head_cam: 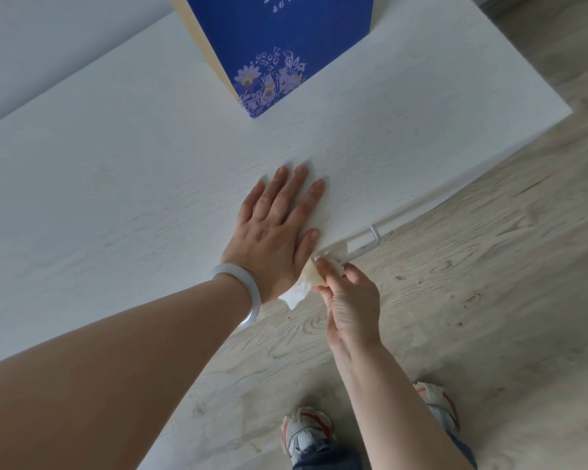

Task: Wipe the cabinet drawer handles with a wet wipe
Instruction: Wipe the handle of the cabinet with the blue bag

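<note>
1. Nearest, at the bottom edge: two sneakers [305, 432] on pale wood floor [472, 317].
2. Just beyond, right hand [350, 300] pinching a crumpled wet wipe [314, 278] against the near end of the thin white drawer handle [370, 244], fingers curled round both.
3. Soft, limp, damp wipe: light, bunching easily, best pinched between thumb and fingertips and wrapped round the bar. Handle probably stiff and slick; only its near end and one bracket showing.
4. Left of that, left hand [279, 228] flat and relaxed, fingers straight, pressing on the cabinet top [116, 184], bangle [238, 286] at the wrist.
5. Farthest, a blue flowered box [279, 45] standing on the cabinet top.
</note>
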`<state>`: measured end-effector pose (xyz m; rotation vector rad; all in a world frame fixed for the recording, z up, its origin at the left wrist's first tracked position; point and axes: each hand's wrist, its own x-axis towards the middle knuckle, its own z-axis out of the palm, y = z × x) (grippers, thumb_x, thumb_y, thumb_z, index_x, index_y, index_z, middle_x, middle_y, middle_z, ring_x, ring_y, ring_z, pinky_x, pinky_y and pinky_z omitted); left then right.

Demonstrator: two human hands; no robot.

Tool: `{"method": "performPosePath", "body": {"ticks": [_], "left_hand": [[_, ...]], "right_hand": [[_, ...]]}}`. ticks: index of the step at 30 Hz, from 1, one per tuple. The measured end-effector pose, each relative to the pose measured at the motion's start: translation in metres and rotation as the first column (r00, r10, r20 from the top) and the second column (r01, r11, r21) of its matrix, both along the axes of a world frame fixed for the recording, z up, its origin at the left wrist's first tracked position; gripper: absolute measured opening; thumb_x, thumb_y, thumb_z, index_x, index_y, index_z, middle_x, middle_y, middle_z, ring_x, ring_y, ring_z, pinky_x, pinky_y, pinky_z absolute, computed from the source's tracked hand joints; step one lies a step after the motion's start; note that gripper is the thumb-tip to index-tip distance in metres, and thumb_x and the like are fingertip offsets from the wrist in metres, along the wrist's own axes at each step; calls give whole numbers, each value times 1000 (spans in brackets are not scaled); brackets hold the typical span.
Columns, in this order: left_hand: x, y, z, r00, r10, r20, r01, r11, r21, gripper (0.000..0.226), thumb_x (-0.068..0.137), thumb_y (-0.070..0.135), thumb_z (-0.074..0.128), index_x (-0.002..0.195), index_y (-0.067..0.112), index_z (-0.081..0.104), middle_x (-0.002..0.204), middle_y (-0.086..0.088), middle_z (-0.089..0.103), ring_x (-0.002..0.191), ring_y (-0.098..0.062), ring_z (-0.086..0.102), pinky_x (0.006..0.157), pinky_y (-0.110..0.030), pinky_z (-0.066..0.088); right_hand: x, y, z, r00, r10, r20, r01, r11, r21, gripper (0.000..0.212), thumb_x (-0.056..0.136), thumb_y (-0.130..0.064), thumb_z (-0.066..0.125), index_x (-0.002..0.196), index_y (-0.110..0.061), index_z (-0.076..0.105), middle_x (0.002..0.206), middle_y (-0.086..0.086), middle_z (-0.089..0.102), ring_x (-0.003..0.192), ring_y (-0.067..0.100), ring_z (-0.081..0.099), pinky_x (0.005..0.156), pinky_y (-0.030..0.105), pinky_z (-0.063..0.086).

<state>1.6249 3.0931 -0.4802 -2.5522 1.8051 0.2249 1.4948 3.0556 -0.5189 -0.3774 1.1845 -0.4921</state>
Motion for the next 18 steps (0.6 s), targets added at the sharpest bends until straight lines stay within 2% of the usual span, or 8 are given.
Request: {"method": "performPosePath", "body": {"ticks": [6, 10, 12, 14, 18], "left_hand": [[-1, 0, -1, 1000, 5, 2, -5, 1000, 11, 60, 101, 45, 21, 156, 23, 12, 164, -3, 7, 151, -23, 1, 122, -46, 9], [-1, 0, 0, 1000, 8, -1, -8, 1000, -1, 60, 101, 45, 21, 156, 23, 13, 164, -3, 8, 151, -23, 2, 122, -46, 9], [-1, 0, 0, 1000, 7, -1, -7, 1000, -1, 60, 101, 45, 21, 156, 23, 13, 164, -3, 8, 151, -23, 2, 122, -46, 9], [0, 0, 0, 1000, 6, 0, -6, 1000, -5, 60, 101, 45, 22, 156, 23, 14, 164, -3, 8, 151, -23, 2, 122, -46, 9], [0, 0, 0, 1000, 8, 1, -8, 1000, -11, 60, 101, 45, 23, 156, 22, 15, 164, -3, 10, 151, -23, 4, 122, -47, 10]], "right_hand": [[14, 19, 1, 998, -55, -2, 55, 998, 29, 11, 81, -4, 73, 76, -12, 66, 86, 4, 71, 81, 12, 67, 69, 24, 50], [-9, -1, -5, 999, 31, -33, -33, 997, -63, 6, 78, -10, 77, 80, -10, 71, 86, 8, 73, 80, 16, 68, 66, 25, 50], [-24, -20, -10, 997, 52, -62, -58, 993, -99, 14, 74, -15, 79, 85, -8, 72, 88, 10, 73, 84, 21, 67, 71, 31, 49], [-29, -33, -14, 996, 67, -54, -71, 994, -83, 13, 76, -14, 78, 85, -8, 72, 91, 12, 72, 88, 24, 66, 76, 34, 49], [-10, -10, -4, 982, 179, -58, -183, 982, -56, 5, 79, -5, 74, 79, -9, 71, 81, 7, 72, 76, 18, 65, 65, 29, 48]]}}
